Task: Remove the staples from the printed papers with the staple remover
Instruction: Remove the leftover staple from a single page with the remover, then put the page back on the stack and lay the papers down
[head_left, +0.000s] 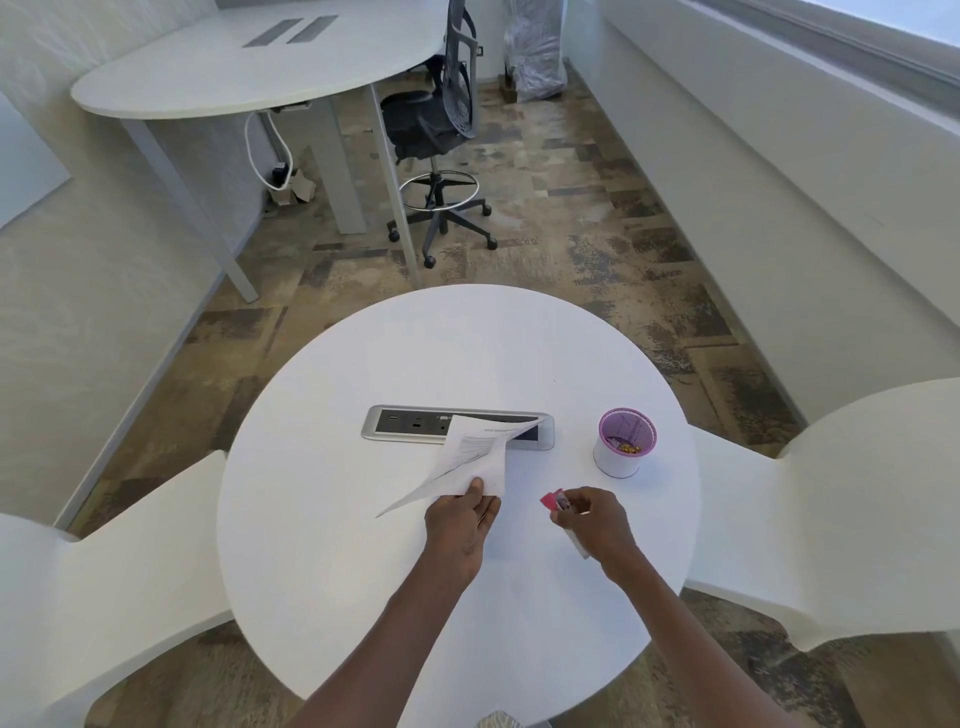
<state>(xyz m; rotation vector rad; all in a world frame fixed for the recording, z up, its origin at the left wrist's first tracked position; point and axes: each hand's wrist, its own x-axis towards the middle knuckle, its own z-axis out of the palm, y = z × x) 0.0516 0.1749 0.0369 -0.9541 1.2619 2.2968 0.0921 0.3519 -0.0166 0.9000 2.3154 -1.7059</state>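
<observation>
The left hand (460, 525) pinches the papers (470, 462) lifted off the table (363, 571), the right hand (597, 525) grips the pink remover (555, 502) just beside them; unsupported sheets could tear when the staple is pried.

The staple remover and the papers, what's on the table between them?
Nothing: in the head view, only bare white table separates the pink staple remover in the right hand from the papers held by the left hand.

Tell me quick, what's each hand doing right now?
Left hand: closed, pinching the printed papers at their near edge.
Right hand: closed on the pink staple remover.
</observation>
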